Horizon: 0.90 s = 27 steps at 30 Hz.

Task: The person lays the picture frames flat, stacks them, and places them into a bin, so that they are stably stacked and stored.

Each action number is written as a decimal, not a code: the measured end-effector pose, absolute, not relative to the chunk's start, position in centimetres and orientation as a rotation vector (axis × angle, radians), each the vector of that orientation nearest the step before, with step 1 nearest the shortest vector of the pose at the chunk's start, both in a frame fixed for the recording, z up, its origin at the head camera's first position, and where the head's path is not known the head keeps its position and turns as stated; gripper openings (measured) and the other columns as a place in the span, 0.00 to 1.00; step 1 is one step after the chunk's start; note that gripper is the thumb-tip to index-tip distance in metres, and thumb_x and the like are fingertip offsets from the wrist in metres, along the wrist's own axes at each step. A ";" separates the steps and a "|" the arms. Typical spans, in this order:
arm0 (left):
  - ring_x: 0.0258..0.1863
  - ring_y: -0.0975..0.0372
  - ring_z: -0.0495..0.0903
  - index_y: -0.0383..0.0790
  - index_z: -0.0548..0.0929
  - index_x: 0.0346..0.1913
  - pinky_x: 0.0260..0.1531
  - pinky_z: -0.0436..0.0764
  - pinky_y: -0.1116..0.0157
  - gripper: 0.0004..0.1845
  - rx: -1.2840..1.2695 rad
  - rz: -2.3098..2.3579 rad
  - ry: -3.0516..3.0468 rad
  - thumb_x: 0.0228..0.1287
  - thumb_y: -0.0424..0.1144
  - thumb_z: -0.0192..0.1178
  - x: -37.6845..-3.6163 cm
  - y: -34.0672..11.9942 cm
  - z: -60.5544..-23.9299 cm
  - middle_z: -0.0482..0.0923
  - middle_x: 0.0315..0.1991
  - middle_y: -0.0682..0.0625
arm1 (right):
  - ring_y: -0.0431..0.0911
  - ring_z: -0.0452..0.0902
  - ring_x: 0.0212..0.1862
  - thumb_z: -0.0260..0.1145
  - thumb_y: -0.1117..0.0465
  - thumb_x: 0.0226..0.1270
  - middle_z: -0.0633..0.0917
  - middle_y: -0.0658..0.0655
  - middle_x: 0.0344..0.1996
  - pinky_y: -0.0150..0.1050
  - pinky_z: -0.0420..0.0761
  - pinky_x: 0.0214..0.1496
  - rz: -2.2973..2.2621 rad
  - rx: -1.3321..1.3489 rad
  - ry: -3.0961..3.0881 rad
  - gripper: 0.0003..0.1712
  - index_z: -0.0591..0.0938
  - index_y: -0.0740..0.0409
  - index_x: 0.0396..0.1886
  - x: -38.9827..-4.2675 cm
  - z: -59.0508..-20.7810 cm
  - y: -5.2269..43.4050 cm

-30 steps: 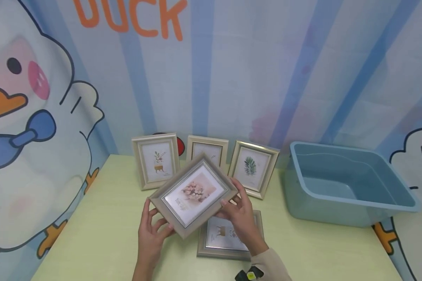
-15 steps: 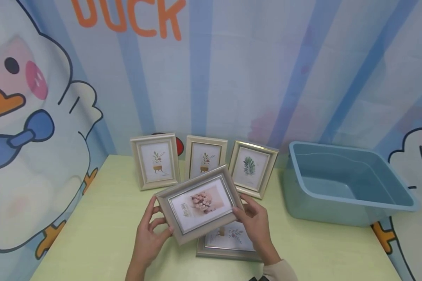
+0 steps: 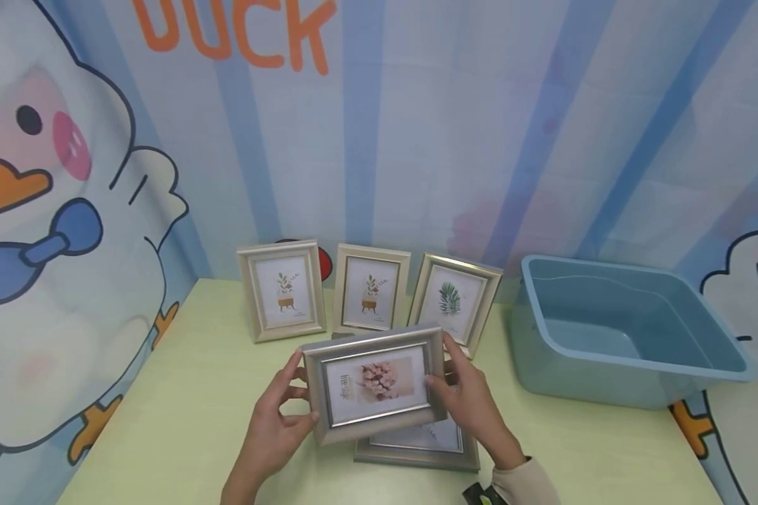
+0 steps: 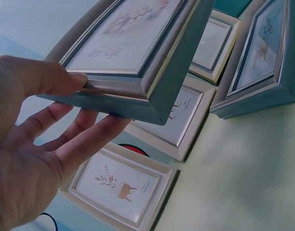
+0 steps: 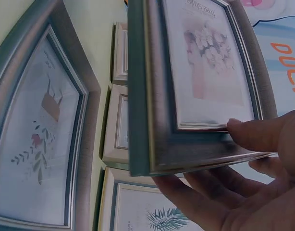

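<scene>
Fabric [image 3: 442, 140] with blue stripes hangs behind one smooth, pale-green table [image 3: 164, 421]. One rounded-cornered blue tub [image 3: 594, 380] stands right of five rectangular frames [image 3: 371, 291]: three pale frames [image 3: 284, 291] upright in a row, one brownish frame [image 3: 420, 440] lying on the table, and one brushed-looking frame [image 3: 379, 382] tilted above it. Left hand [image 3: 276, 424] and right hand [image 3: 474, 401] pinch that frame's opposite short ends.

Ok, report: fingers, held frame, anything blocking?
Left fingers, right fingers pinching silvery rectangular flower-print frame. Raised, tilted. Silvery rectangular plant-print frame nearby may obstruct lowering.
</scene>
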State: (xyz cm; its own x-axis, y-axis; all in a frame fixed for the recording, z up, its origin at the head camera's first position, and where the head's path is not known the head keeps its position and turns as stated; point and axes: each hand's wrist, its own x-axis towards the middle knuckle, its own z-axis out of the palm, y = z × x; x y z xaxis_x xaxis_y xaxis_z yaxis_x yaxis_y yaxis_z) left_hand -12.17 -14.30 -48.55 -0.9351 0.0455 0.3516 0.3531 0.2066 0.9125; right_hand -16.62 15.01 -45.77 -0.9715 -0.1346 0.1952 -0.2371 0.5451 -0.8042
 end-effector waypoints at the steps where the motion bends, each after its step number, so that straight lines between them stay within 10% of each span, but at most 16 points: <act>1: 0.44 0.72 0.79 0.40 0.59 0.77 0.34 0.88 0.67 0.54 -0.384 -1.788 -2.241 0.44 0.10 0.64 -12.1 -14.2 -48.5 0.72 0.56 0.36 | 0.58 0.87 0.40 0.68 0.67 0.65 0.86 0.69 0.41 0.49 0.89 0.36 1.399 0.322 -2.673 0.42 0.61 0.59 0.76 -16.6 -45.6 15.1; 11: 0.45 0.51 0.82 0.41 0.61 0.77 0.35 0.88 0.69 0.54 -0.371 -1.701 -2.307 0.43 0.09 0.63 -12.1 -13.8 -48.3 0.73 0.54 0.40 | 0.57 0.87 0.39 0.68 0.65 0.67 0.87 0.68 0.37 0.49 0.88 0.35 1.423 0.253 -2.729 0.37 0.64 0.59 0.72 -16.6 -45.5 15.3; 27: 0.43 0.56 0.80 0.46 0.63 0.76 0.35 0.87 0.72 0.56 -0.435 -1.379 -2.394 0.41 0.08 0.64 -11.7 -13.3 -48.2 0.76 0.53 0.46 | 0.67 0.80 0.56 0.57 0.53 0.77 0.77 0.76 0.56 0.58 0.88 0.42 2.126 0.261 -2.799 0.29 0.65 0.67 0.67 -17.3 -44.9 17.1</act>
State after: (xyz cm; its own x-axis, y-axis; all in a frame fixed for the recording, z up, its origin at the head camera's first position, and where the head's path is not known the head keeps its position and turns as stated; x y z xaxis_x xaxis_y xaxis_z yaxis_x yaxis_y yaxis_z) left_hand -11.69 -13.28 -48.17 -0.8943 0.0919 0.4378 0.4249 0.4811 0.7668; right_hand -17.25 17.11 -44.87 -0.9170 -0.3387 -0.2107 0.1121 0.2882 -0.9510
